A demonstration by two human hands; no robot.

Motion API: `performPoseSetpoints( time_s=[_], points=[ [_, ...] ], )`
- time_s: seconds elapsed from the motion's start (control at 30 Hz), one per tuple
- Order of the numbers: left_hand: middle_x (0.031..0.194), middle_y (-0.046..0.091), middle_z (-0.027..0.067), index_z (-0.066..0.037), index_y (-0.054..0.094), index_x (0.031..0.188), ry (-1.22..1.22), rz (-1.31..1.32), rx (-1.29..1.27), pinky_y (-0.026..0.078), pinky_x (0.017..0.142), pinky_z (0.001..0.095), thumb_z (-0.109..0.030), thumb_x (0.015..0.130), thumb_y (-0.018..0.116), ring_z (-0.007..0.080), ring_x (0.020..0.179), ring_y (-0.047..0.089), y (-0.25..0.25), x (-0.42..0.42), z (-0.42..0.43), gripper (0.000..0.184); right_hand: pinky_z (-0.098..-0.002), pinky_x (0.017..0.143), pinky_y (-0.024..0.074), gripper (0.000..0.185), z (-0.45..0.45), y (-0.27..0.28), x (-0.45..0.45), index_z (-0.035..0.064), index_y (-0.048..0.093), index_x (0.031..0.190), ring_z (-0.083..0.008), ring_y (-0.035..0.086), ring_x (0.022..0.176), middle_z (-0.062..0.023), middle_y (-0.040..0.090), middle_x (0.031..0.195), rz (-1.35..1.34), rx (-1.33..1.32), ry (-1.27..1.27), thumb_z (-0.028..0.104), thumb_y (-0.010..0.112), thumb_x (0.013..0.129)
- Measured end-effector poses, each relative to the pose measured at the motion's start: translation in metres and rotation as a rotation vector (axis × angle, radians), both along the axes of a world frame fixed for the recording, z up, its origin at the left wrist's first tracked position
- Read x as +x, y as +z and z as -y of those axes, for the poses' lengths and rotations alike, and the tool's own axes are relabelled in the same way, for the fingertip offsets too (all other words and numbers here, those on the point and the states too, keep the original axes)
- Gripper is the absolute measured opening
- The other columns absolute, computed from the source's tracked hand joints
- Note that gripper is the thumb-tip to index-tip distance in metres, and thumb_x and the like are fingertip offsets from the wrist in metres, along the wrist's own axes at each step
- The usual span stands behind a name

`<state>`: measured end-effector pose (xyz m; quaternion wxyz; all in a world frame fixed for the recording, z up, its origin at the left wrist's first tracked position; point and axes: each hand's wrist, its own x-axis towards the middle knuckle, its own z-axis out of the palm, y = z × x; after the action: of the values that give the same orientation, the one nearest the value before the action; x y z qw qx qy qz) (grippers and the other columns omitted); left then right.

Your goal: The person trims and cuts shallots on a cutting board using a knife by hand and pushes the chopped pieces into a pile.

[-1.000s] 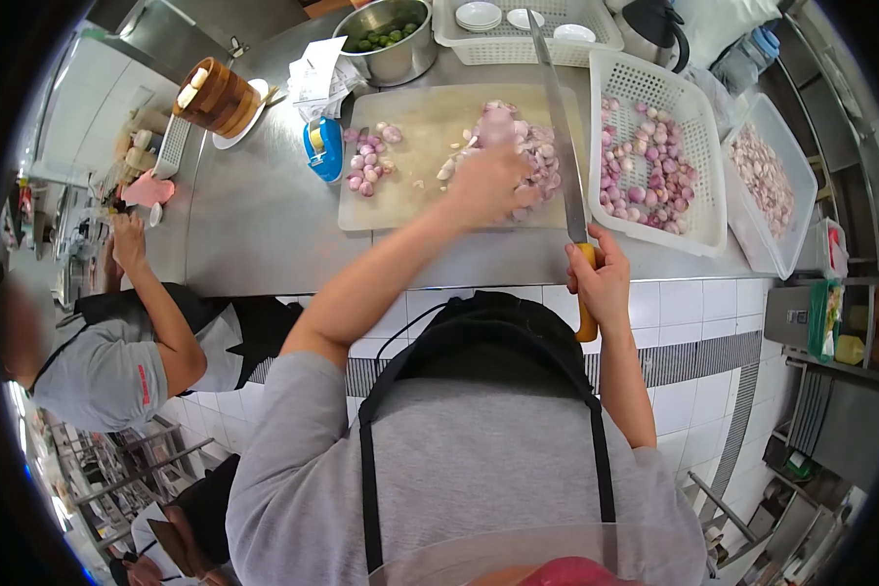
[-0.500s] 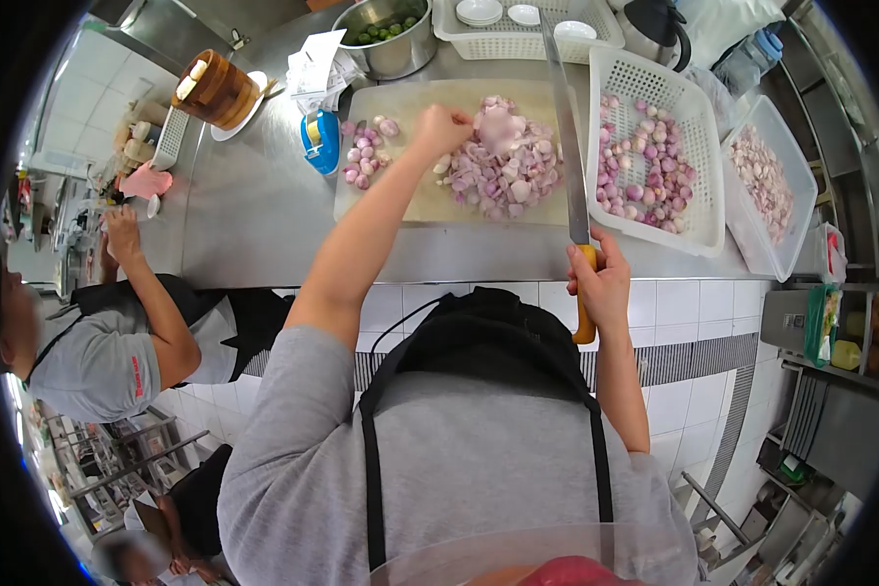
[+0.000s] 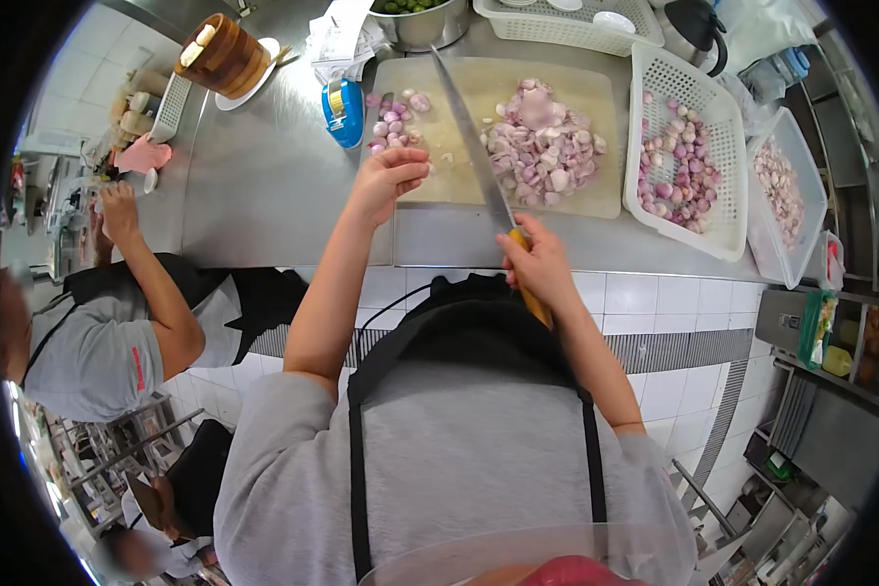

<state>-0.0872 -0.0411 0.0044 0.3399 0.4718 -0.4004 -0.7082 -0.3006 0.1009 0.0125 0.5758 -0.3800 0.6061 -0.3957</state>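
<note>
My right hand (image 3: pixel 540 262) is wrapped round the yellow handle of a long knife (image 3: pixel 474 142), whose blade points up and left over the cutting board (image 3: pixel 449 78). My left hand (image 3: pixel 391 181) hovers at the board's lower left edge, its fingers pressed together; a small pale bit shows at the fingertips, too small to name. Just above that hand lie several whole peeled shallots (image 3: pixel 394 122). To the right of the blade, a large heap of cut shallots (image 3: pixel 547 146) covers part of the board.
A white basket (image 3: pixel 734 171) of shallots and a clear bin (image 3: pixel 786 186) stand right. A blue tape dispenser (image 3: pixel 343 112), papers (image 3: pixel 337 39) and a steel pot (image 3: pixel 420 27) are left and behind. A co-worker (image 3: pixel 117 332) stands at far left.
My left hand has moved from the heap to the board's lower left. The knife has swung left, its tip now over the board's back left part. The view has shifted slightly.
</note>
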Motion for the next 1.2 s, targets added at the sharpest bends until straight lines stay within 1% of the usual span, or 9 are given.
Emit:
performPoseSetpoints(
  time_s=[0.2, 0.43, 0.5, 0.57, 0.67, 0.87, 0.9, 0.97, 1.2],
  points=[
    [0.085, 0.063, 0.0034, -0.003, 0.061, 0.094, 0.051, 0.016, -0.022, 0.048, 0.068, 0.0212, -0.004, 0.078, 0.064, 0.0093, 0.075, 0.059, 0.004, 0.045, -0.006, 0.016, -0.0244, 0.040, 0.0416, 0.039, 0.010, -0.004, 0.052, 0.0045, 0.043, 0.120, -0.0109, 0.049, 0.044, -0.0035, 0.051, 0.061, 0.213, 0.128, -0.069, 0.021, 0.056, 0.087],
    [0.084, 0.063, 0.0024, -0.001, 0.061, 0.094, -0.165, 0.144, -0.116, 0.047, 0.067, 0.0208, -0.005, 0.078, 0.064, 0.0089, 0.075, 0.059, 0.002, 0.050, 0.008, 0.017, -0.0261, 0.039, 0.0429, 0.049, 0.014, -0.021, 0.086, 0.0025, 0.038, 0.125, -0.0125, 0.050, 0.043, -0.0058, 0.052, 0.061, 0.314, 0.145, -0.206, 0.023, 0.059, 0.086],
    [0.084, 0.063, 0.0029, 0.000, 0.061, 0.094, -0.249, 0.195, -0.146, 0.047, 0.067, 0.0209, -0.005, 0.077, 0.064, 0.0093, 0.075, 0.059, -0.002, 0.037, 0.017, 0.018, -0.0258, 0.038, 0.0423, 0.048, 0.010, -0.016, 0.083, 0.0022, 0.040, 0.124, -0.0123, 0.050, 0.042, -0.0053, 0.052, 0.061, 0.203, 0.201, -0.278, 0.023, 0.059, 0.086],
    [0.082, 0.064, 0.0035, 0.001, 0.062, 0.093, -0.496, 0.348, -0.373, 0.048, 0.066, 0.0218, -0.005, 0.076, 0.064, 0.0096, 0.072, 0.060, -0.017, 0.016, 0.030, 0.018, -0.0255, 0.038, 0.0422, 0.047, 0.006, -0.014, 0.070, 0.0025, 0.041, 0.124, -0.0119, 0.050, 0.042, -0.0050, 0.052, 0.060, 0.157, 0.179, -0.275, 0.022, 0.059, 0.086],
    [0.076, 0.064, 0.0036, 0.000, 0.064, 0.091, -0.585, 0.462, -0.541, 0.049, 0.064, 0.0227, -0.006, 0.076, 0.063, 0.0096, 0.070, 0.060, -0.030, -0.016, 0.039, 0.016, -0.0248, 0.038, 0.0420, 0.043, 0.002, -0.008, 0.063, 0.0034, 0.044, 0.122, -0.0111, 0.050, 0.042, -0.0040, 0.052, 0.059, 0.052, 0.140, -0.297, 0.021, 0.058, 0.086],
    [0.073, 0.065, 0.0055, 0.000, 0.065, 0.085, -0.299, 0.676, -0.754, 0.050, 0.060, 0.0223, -0.007, 0.074, 0.065, 0.0096, 0.066, 0.062, -0.024, -0.022, 0.029, 0.012, -0.0246, 0.040, 0.0424, 0.038, -0.005, -0.006, 0.080, 0.0002, 0.048, 0.117, -0.0109, 0.052, 0.043, -0.0056, 0.054, 0.059, -0.207, 0.036, -0.267, 0.020, 0.057, 0.085],
    [0.073, 0.065, 0.0055, 0.000, 0.065, 0.085, -0.304, 0.674, -0.754, 0.050, 0.060, 0.0223, -0.007, 0.074, 0.065, 0.0096, 0.066, 0.062, -0.026, -0.020, 0.029, 0.012, -0.0247, 0.040, 0.0425, 0.038, -0.005, -0.006, 0.084, -0.0001, 0.048, 0.117, -0.0109, 0.052, 0.043, -0.0061, 0.054, 0.058, -0.220, 0.020, -0.266, 0.019, 0.057, 0.086],
    [0.067, 0.066, 0.0082, 0.001, 0.066, 0.079, -0.226, 0.394, -0.381, 0.051, 0.054, 0.0240, -0.008, 0.070, 0.066, 0.0113, 0.058, 0.063, -0.031, -0.016, 0.030, 0.012, -0.0257, 0.039, 0.0428, 0.038, -0.003, -0.001, 0.092, -0.0005, 0.048, 0.118, -0.0116, 0.052, 0.042, -0.0070, 0.054, 0.058, -0.196, 0.014, -0.278, 0.019, 0.055, 0.086],
    [0.066, 0.065, 0.0058, 0.002, 0.066, 0.079, -0.312, 0.541, -0.380, 0.050, 0.050, 0.0202, -0.012, 0.072, 0.067, 0.0089, 0.054, 0.061, -0.030, -0.025, 0.022, 0.015, -0.0272, 0.039, 0.0427, 0.042, 0.003, 0.005, 0.097, -0.0014, 0.044, 0.122, -0.0126, 0.051, 0.042, -0.0075, 0.053, 0.059, -0.164, 0.094, -0.271, 0.021, 0.053, 0.088]
  ],
)
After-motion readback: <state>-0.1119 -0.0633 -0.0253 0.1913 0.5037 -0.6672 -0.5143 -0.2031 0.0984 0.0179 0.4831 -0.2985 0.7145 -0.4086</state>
